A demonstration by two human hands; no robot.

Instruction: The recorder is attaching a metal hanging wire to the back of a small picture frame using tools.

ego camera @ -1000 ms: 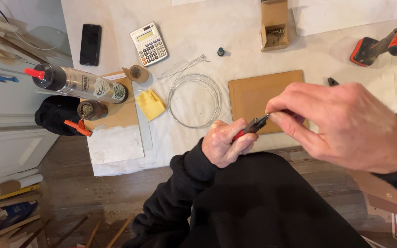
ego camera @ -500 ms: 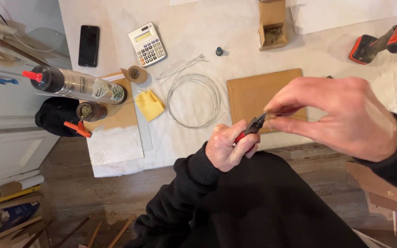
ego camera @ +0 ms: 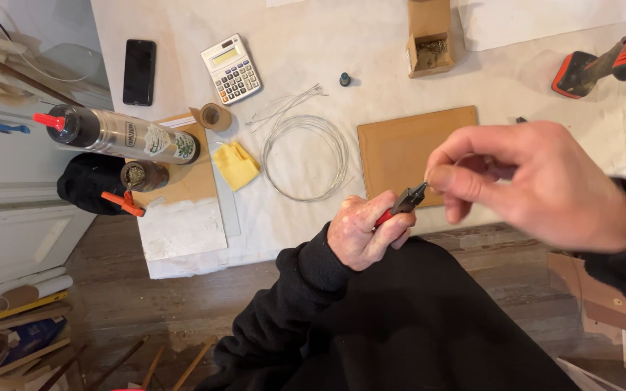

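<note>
A pair of small red-handled pliers with dark metal jaws (ego camera: 400, 206) is held above the table edge, its nose angled up and to the right. The closed tips sit against a fingertip, the red grips mostly hidden inside a fist.

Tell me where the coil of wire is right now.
In the head view the coil of wire lies flat on the white-covered table, left of centre, between the yellow cloth and the brown board, just beyond the left hand holding the pliers.
</note>
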